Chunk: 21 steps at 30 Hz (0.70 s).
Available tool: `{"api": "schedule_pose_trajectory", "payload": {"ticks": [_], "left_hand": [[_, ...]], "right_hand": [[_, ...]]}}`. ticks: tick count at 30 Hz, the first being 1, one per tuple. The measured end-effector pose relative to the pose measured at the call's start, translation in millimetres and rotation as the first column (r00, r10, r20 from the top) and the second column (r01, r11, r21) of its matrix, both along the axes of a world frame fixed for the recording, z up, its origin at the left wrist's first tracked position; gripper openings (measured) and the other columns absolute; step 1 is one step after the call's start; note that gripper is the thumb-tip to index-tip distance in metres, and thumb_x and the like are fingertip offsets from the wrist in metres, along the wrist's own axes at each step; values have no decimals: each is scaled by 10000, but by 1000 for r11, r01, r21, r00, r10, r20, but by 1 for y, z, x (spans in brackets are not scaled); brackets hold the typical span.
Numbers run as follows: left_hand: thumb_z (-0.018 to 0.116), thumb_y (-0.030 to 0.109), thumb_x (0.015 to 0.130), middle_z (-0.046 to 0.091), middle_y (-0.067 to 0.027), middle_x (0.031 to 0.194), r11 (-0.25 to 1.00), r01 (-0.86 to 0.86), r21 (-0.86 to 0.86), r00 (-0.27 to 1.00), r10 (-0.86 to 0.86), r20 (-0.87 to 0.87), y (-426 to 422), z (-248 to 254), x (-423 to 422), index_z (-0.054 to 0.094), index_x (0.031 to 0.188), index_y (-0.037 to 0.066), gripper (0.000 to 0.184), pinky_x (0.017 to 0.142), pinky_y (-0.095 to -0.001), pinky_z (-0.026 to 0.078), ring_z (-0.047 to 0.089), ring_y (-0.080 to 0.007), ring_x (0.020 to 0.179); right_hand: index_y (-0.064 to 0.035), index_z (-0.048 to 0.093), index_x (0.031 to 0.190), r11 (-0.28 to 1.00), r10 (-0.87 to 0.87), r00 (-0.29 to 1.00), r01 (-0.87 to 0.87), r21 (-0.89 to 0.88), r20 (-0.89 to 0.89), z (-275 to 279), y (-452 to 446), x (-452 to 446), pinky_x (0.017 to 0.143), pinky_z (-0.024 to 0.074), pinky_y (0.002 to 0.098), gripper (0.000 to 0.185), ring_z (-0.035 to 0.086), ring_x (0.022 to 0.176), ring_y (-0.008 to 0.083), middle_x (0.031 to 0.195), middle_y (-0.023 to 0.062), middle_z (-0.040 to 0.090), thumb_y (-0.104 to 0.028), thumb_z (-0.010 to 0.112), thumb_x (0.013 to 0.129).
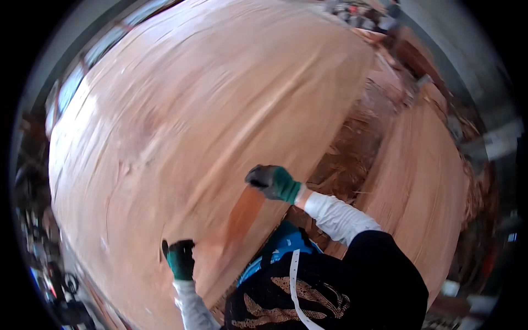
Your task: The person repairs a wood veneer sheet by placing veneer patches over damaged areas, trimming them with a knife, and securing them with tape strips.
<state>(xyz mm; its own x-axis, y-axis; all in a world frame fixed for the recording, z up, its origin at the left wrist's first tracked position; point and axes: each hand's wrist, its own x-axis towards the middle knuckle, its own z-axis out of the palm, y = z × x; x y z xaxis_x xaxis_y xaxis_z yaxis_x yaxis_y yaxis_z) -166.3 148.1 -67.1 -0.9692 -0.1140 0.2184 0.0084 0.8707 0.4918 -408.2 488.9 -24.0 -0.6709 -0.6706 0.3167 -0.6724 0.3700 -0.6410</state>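
Large, thin sheets of pale reddish wood (220, 110) lie spread in front of me, with ripples across their surface. My right hand (269, 181), in a grey and green glove, is closed at the upper end of a narrow darker orange strip (246, 212). The strip slants down and left from the fingers over the pale sheet. At the lower left, my left hand (179, 257), in a dark and green glove, is over the sheet's near part, thumb apart from the fingers, with nothing seen in it.
A second stack of wood sheets (418, 187) lies to the right. Between the stacks is a gap with torn brown scraps (352, 148). More scraps and blurred objects line the right edge. Dark machinery parts (66, 291) show at the lower left.
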Motion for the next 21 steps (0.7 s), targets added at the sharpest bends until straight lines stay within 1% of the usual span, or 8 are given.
{"api": "schedule_pose_trajectory", "payload": {"ticks": [3,5,8,12,14,15,18,21], "left_hand": [[664,143,869,699,-46,912,966,-214,-142,976,217,2,1,8,-6,683,960,114,97,1071,-510,341,640,-259,903],[683,223,882,637,-115,1238,868,-446,-216,895,428,-129,7,29,-3,607,1230,91,380,1054,-503,349,576,-298,1169],[666,267,904,589,-150,1320,604,-783,-148,618,726,-303,10,14,38,543,1334,85,483,1077,-490,335,528,-326,1247],[630,373,903,446,-173,1466,326,-882,-340,394,906,-153,86,-55,85,467,1423,116,603,1132,-495,263,399,-352,1360],[596,435,900,383,-182,1508,299,-893,-335,328,944,-31,120,-83,100,399,1470,123,679,1151,-511,219,335,-367,1399],[581,443,903,376,-187,1510,292,-887,-358,304,952,23,149,-65,76,386,1476,121,685,1154,-521,209,327,-372,1404],[533,451,915,366,-185,1517,257,-896,-362,262,964,35,143,-87,64,386,1470,119,663,1159,-545,186,313,-370,1415],[529,451,915,366,-159,1525,263,-897,-356,275,961,16,85,-86,27,387,1469,132,655,1165,-556,148,299,-352,1427]], "right_hand": [[-122,660,956,1000,-29,990,29,-2,-138,-34,9,-14,725,532,443,124,641,866,356,937,126,664,-167,658,840],[-115,674,938,998,-57,996,54,-34,-72,-27,9,-27,742,537,419,93,650,872,347,951,127,677,-163,654,861],[-94,677,960,992,-70,997,73,-102,32,-15,1,-39,758,536,366,101,667,851,297,948,108,680,-76,639,868],[-86,678,969,995,-18,960,45,-90,281,-58,0,-50,771,524,328,104,667,841,239,928,87,672,-56,641,877],[-87,679,970,999,1,920,19,-47,391,-67,-7,-41,769,520,317,97,664,841,220,924,82,668,-61,647,882],[-80,678,980,997,68,969,-60,-39,239,-56,10,-69,762,522,306,109,657,819,208,915,84,669,-44,647,881],[-77,680,984,990,138,941,-123,-66,308,-90,10,-80,717,528,290,139,640,785,168,927,67,682,-6,640,871],[-67,672,1019,970,183,746,-31,-241,640,-59,-35,-104,665,517,260,183,613,758,124,936,43,687,22,616,870]]}}
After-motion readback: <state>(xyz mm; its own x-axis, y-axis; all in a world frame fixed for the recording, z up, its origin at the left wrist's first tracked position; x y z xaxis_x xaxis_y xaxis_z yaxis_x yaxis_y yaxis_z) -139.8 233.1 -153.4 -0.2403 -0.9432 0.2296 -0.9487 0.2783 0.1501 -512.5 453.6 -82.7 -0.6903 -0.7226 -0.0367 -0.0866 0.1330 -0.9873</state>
